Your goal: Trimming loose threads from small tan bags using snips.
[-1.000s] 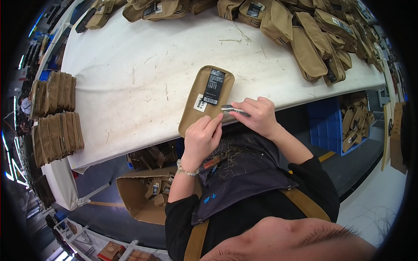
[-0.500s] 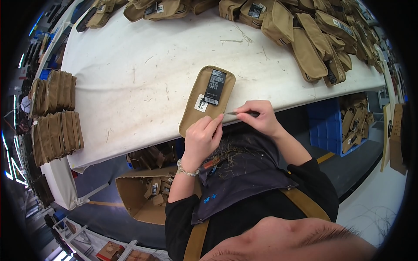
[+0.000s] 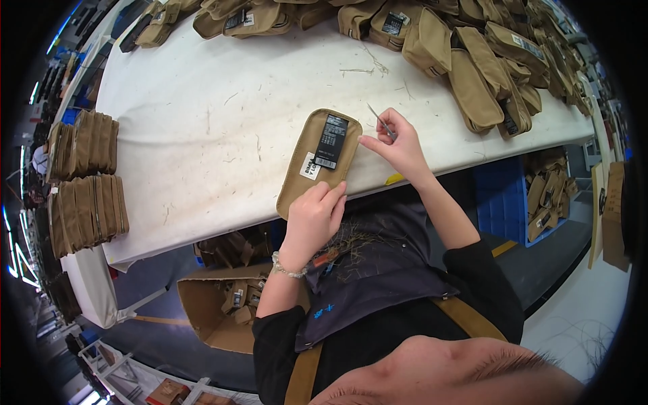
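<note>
A tan fabric pouch [image 3: 302, 145] with rounded corners lies flat near the table's front edge. On it are a black hang tag [image 3: 331, 140] and a white label [image 3: 310, 166]. My left hand [image 3: 314, 210] pinches the pouch's lower right edge between thumb and fingers. Just right of the pouch, my right hand [image 3: 399, 145] is closed around a slim, pointed metal tool [image 3: 385, 126], perhaps thread snips. The tool's tip points up and left, apart from the pouch; its grip is hidden in my fingers.
Many tan pouches [image 3: 472, 81] are heaped at the far right. Stacks [image 3: 88, 209] of them stand at the left. Loose threads [image 3: 364, 67] litter the white table [image 3: 182, 135]. Below it are a cardboard box [image 3: 202, 310] and a blue crate [image 3: 499, 202]. Something yellow [image 3: 393, 179] sits by the edge.
My right hand has moved up and away from the pouch's edge, lifting the tool's tip clear. The left hand keeps its pinch. A yellow item now shows beside my right wrist.
</note>
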Action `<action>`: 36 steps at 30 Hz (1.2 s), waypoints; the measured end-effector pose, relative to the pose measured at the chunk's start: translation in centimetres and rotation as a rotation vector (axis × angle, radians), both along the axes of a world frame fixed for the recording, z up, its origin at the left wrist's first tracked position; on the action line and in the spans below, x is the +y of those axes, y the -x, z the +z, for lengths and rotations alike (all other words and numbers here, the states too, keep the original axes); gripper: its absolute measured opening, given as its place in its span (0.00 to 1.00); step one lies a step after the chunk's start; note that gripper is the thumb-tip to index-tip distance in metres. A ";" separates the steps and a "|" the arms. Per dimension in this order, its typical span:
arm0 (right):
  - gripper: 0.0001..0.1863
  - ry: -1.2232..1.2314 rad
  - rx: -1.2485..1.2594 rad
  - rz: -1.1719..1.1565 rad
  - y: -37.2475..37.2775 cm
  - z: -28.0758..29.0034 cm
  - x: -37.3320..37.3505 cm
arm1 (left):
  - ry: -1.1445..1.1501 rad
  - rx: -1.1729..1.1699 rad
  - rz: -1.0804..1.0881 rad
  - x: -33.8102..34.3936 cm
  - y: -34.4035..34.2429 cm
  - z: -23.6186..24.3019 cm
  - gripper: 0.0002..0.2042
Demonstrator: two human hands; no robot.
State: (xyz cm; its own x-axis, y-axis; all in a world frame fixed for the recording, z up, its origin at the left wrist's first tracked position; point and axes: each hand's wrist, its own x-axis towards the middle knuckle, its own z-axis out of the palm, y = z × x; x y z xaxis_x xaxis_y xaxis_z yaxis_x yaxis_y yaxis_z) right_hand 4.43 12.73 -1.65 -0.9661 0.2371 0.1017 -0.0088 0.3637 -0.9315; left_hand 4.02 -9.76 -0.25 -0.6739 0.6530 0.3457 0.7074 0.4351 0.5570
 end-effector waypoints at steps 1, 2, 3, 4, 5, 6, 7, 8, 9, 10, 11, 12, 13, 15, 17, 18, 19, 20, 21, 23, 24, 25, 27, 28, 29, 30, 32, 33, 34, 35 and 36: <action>0.16 0.179 -0.018 -0.034 0.6 -0.4 -0.3 | -0.001 0.002 0.001 0.1 0.4 0.5 0.08; 0.18 0.359 -0.036 -0.069 0.9 -0.8 -0.4 | 0.013 -0.039 -0.062 0.2 1.0 1.1 0.09; 0.18 0.358 -0.035 -0.059 1.3 -1.2 -0.5 | 0.027 -0.079 -0.116 0.3 1.6 1.8 0.09; 0.19 0.408 -0.020 -0.067 1.5 -1.5 -0.5 | 0.026 -0.073 -0.108 0.9 2.3 2.8 0.09; 0.20 0.457 -0.006 -0.076 1.6 -1.6 -0.5 | -0.002 -0.035 -0.094 1.7 3.3 3.7 0.09; 0.20 0.459 -0.004 -0.059 1.8 -1.8 -0.8 | -0.027 0.002 -0.071 2.2 4.3 4.0 0.09; 0.20 0.527 -0.011 -0.060 1.9 -1.8 -1.0 | -0.028 0.008 -0.059 2.8 5.3 3.9 0.09; 0.20 0.594 -0.019 -0.061 2.0 -1.8 -1.1 | -0.041 0.051 -0.060 3.5 6.3 3.4 0.09; 0.20 0.590 -0.015 -0.056 2.1 -2.0 -0.9 | -0.057 0.094 -0.070 4.3 7.3 3.0 0.09; 0.20 0.636 -0.022 -0.066 2.0 -2.4 -0.8 | -0.057 0.099 -0.062 4.7 7.8 2.3 0.09; 0.21 0.682 -0.031 -0.075 2.0 -2.6 -0.8 | -0.024 0.123 -0.096 5.1 8.3 1.5 0.08; 0.21 0.682 -0.030 -0.073 2.0 -2.6 -0.7 | 0.010 0.144 -0.136 5.4 8.6 1.2 0.07; 0.21 0.721 -0.022 -0.069 2.0 -2.7 -0.6 | 0.010 0.145 -0.133 5.4 8.8 0.8 0.07; 0.22 0.761 -0.016 -0.061 2.0 -2.5 -0.5 | 0.056 0.217 -0.187 5.4 9.1 0.5 0.07; 0.22 0.732 -0.057 -0.072 2.0 -2.0 -0.5 | 0.052 0.217 -0.189 5.1 9.2 0.5 0.07; 0.22 0.730 -0.059 -0.065 2.1 -2.2 -0.3 | 0.044 0.221 -0.193 5.1 9.3 0.5 0.06; 0.22 0.712 -0.057 -0.067 2.1 -2.6 -0.2 | 0.043 0.222 -0.184 5.2 9.4 0.5 0.06; 0.22 0.694 -0.055 -0.068 2.2 -2.8 0.0 | 0.025 0.234 -0.213 5.3 9.5 0.4 0.06; 0.22 0.692 -0.056 -0.060 2.2 -2.8 0.0 | 0.009 0.247 -0.242 5.3 9.6 0.4 0.05; 0.22 0.712 -0.062 -0.061 2.1 -2.6 0.0 | 0.033 0.291 -0.258 5.2 9.7 0.0 0.05; 0.22 0.710 -0.062 -0.053 2.1 -2.5 0.0 | 0.058 0.333 -0.281 5.2 9.8 -0.1 0.04; 0.21 0.722 -0.045 -0.039 2.0 -2.4 -0.1 | 0.057 0.335 -0.274 5.3 9.9 -0.2 0.04; 0.19 0.733 -0.028 -0.023 2.0 -2.0 0.2 | 0.058 0.340 -0.294 5.3 9.9 -0.4 0.03; 0.16 0.726 -0.160 0.023 1.9 -1.4 0.8 | 0.058 0.340 -0.292 5.2 9.9 -0.4 0.03; 0.14 0.716 -0.292 0.069 1.7 -0.9 1.5 | 0.047 0.329 -0.281 5.2 9.9 -0.5 0.02; 0.14 0.716 -0.292 0.068 1.6 -0.6 2.0 | 0.036 0.318 -0.273 5.3 9.9 -0.4 0.02; 0.15 0.246 -0.165 0.197 1.4 0.1 3.1 | 0.029 0.287 -0.255 5.1 9.8 -0.1 0.02; 0.17 0.051 -0.137 0.169 1.3 0.8 3.6 | 0.021 0.256 -0.237 5.1 9.7 0.0 0.02; 0.17 0.050 -0.138 0.166 1.3 1.5 3.9 | 0.019 0.256 -0.240 5.1 9.7 0.0 0.02; 0.15 -0.104 -0.107 0.154 1.2 2.3 4.1 | 0.014 0.209 -0.229 5.1 9.7 0.0 0.02; 0.14 -0.258 -0.074 0.143 1.2 3.0 4.3 | 0.010 0.163 -0.217 5.1 9.7 0.0 0.02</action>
State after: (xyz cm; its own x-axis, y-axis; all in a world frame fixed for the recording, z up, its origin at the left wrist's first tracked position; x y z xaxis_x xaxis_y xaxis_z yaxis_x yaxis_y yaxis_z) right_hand 3.22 17.02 1.35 -0.9949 0.0737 0.0689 -0.0125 0.5881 -0.8087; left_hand -5.65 -4.70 -0.25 -0.4535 0.7800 0.4312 0.8648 0.2681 0.4245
